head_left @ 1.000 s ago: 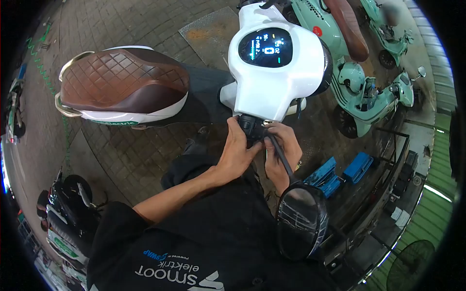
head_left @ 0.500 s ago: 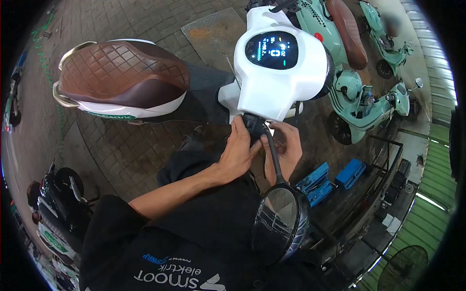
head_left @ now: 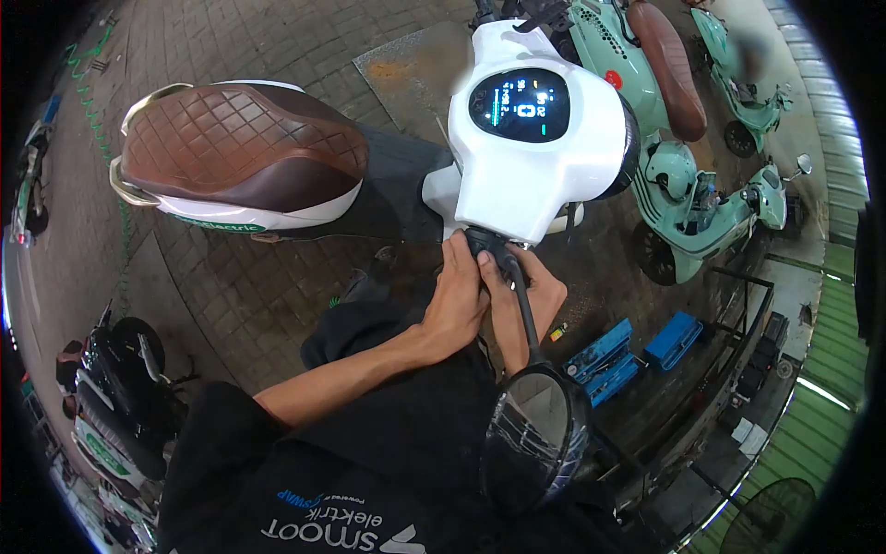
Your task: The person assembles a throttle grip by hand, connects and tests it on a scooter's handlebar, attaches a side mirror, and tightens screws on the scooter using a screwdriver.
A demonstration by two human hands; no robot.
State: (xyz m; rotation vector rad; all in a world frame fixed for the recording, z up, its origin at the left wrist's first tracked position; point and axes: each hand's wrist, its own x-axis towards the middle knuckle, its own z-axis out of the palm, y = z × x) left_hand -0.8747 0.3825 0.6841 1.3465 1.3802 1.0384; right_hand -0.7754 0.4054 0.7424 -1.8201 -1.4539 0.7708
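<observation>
Head view. Item one: white scooter (head_left: 535,175), standing on brick paving (head_left: 245,286), its front cowl near the centre and top of the view. Fitted with a lit digital display (head_left: 520,106) and a quilted brown seat (head_left: 231,138), the latter to the left.

Item two: black control block (head_left: 484,242), at the cowl's near edge, directly in front of the wearer, with both hands at it.

Item three: left hand (head_left: 452,305). Fingers bent along the left side of the block, thumb drawn in below; grip closed on the block.

Item four: right hand (head_left: 544,297). Thumb tip against the block, remaining fingers mostly turned out of sight; how far its grip is closed cannot be told.

Item five: round black mirror (head_left: 528,415), on a black stem (head_left: 524,319) that rises from beside the block and crosses in front of the right hand.

Surroundings, right: two blue toolboxes (head_left: 604,360), side by side, the nearer one open; a small yellow-green object (head_left: 558,331), just beside them, too small to identify; a mint-green scooter (head_left: 669,214) carrying a helmet (head_left: 670,172).

Surroundings, lower left: black motorcycle (head_left: 129,388). Lower right: fan (head_left: 771,517), partly cut off.
</observation>
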